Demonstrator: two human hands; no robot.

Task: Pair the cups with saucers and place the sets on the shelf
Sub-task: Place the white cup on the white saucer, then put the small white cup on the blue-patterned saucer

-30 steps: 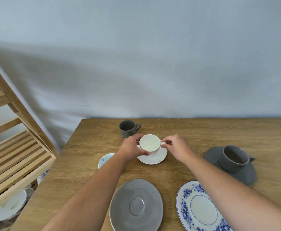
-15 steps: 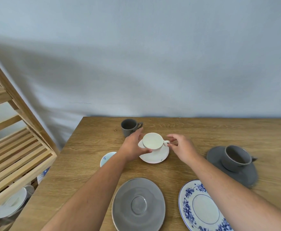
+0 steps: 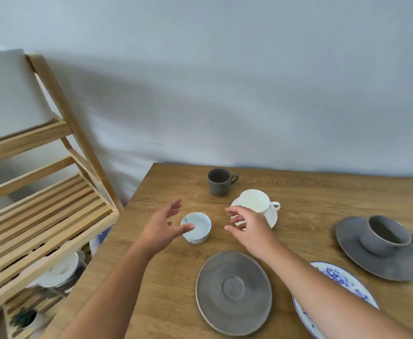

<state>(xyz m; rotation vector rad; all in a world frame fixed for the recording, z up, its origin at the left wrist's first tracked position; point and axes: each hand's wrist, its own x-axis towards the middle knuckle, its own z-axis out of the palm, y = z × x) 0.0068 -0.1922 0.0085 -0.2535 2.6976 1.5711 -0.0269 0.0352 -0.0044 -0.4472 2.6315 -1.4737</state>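
A white cup [image 3: 254, 200] sits on a white saucer [image 3: 272, 217] in the middle of the wooden table [image 3: 310, 196]. A small blue-patterned white cup [image 3: 198, 227] stands left of it. My left hand [image 3: 162, 227] hovers open at that small cup's left rim, thumb over its edge. My right hand [image 3: 248, 225] is open between the two cups, holding nothing. A small dark grey cup [image 3: 218, 182] stands alone farther back. Near me lie an empty grey saucer [image 3: 233, 292] and a blue floral saucer [image 3: 342, 280]. A large grey cup [image 3: 385, 237] rests on a grey saucer [image 3: 352, 243] at the right.
A slatted wooden shelf [image 3: 43, 216] stands left of the table, its nearest level at about table height. Lower levels hold white plates [image 3: 61, 270] and other crockery. A pale wall runs behind the table.
Both hands have let go of the white cup, which now rests on its saucer. The hands have moved left toward the small blue-patterned cup, and the view has swung left.
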